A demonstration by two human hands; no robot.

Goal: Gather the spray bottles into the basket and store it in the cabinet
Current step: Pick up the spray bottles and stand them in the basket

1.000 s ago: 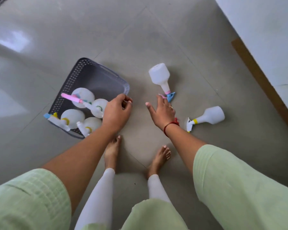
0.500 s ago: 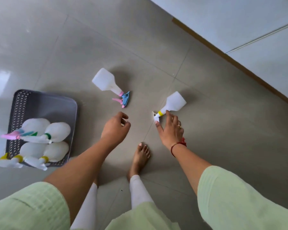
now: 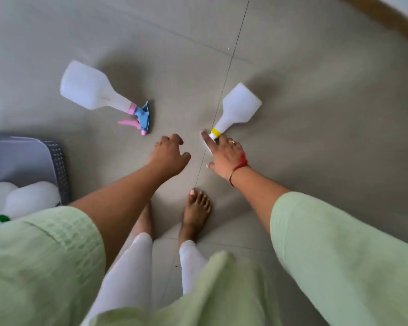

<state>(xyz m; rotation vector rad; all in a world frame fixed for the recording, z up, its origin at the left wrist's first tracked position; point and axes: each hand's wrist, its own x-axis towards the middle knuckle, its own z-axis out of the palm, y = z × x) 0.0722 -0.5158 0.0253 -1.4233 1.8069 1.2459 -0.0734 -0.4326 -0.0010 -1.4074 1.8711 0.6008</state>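
**Floor stock: two bottles loose**

Grey tiled floor [image 3: 316,114]. Left edge: basket [image 3: 57,161], holding white bottles [image 3: 31,201]. Pink bottle [image 3: 92,92] lying flat, untouched. Left hand [image 3: 170,154]: grip loosely curled, empty, near it. Right hand [image 3: 224,154]: fingers spread over the yellow bottle's [image 3: 240,107] trigger end, not yet closed. Risk: round body may roll or skid off under a shallow pinch at the neck.

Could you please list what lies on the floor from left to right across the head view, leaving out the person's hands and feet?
Grey basket holding white bottles → spray bottle with the pink and blue head → spray bottle with the yellow collar.
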